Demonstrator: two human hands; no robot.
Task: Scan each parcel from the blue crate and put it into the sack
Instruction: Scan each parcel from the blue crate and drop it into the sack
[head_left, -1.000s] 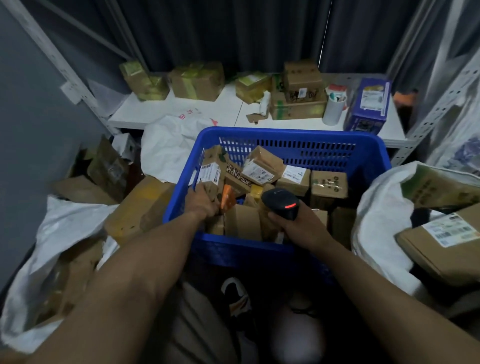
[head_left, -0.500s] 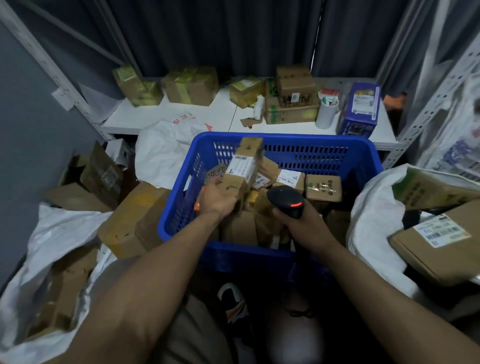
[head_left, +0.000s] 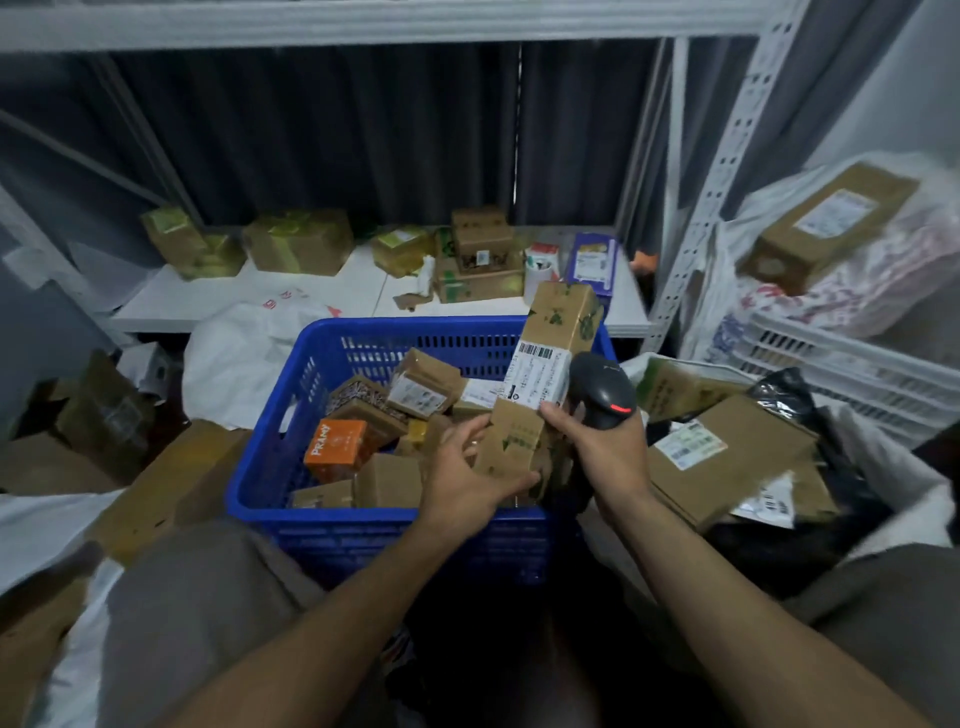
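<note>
A long brown cardboard parcel (head_left: 558, 332) with a white barcode label stands tilted upright over the right side of the blue crate (head_left: 270, 447). My left hand (head_left: 467, 473) grips its lower end. My right hand (head_left: 602, 447) holds a black barcode scanner (head_left: 602, 387) with a red light, and its fingertips touch the parcel's label edge. The crate holds several small boxes, among them an orange one (head_left: 337, 449). An open white sack (head_left: 909, 499) with several brown parcels (head_left: 727, 457) lies to the right of the crate.
A low white shelf (head_left: 332, 291) behind the crate carries several taped boxes, a cup and a purple box (head_left: 595, 262). Another white sack (head_left: 244, 358) and loose cardboard lie on the left. A white crate (head_left: 852, 364) and a metal rack upright (head_left: 717, 171) stand at right.
My left hand has lifted the long parcel out of the crate and carried it right, up against the scanner. My right hand has come to touch it. The view has tilted upward.
</note>
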